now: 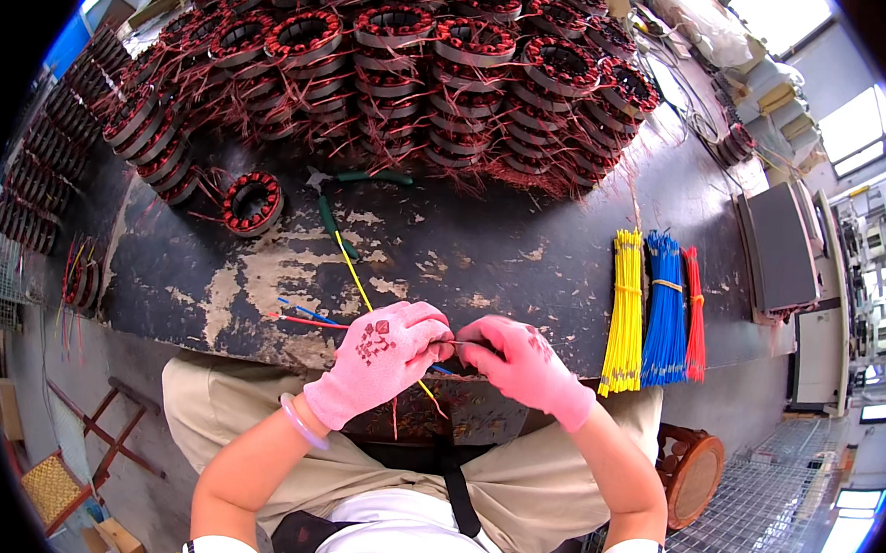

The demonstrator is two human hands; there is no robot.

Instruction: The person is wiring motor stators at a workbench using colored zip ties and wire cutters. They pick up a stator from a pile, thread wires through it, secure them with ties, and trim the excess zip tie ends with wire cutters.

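Both my hands wear pink gloves and meet at the near edge of the table. My left hand point(381, 355) is closed, its thumb and fingers pinched together. A yellow wire point(354, 272), a red wire point(305, 320) and a blue wire point(332, 322) run out from beneath it, and loose ends hang below over my lap. My right hand point(525, 365) is closed too, fingertips pinched close beside the left ones. A thin wire point(457, 341) spans the small gap between them. The glove fingers hide its ends.
Stacked wire-wound stators point(391, 28) fill the table's far side; a single stator point(252, 204) lies nearer. Green-handled cutters point(328, 215) rest beside it. Bundles of yellow wires point(625, 311), blue wires point(666, 313) and red wires point(695, 315) lie at right. A wooden stool point(695, 477) stands lower right.
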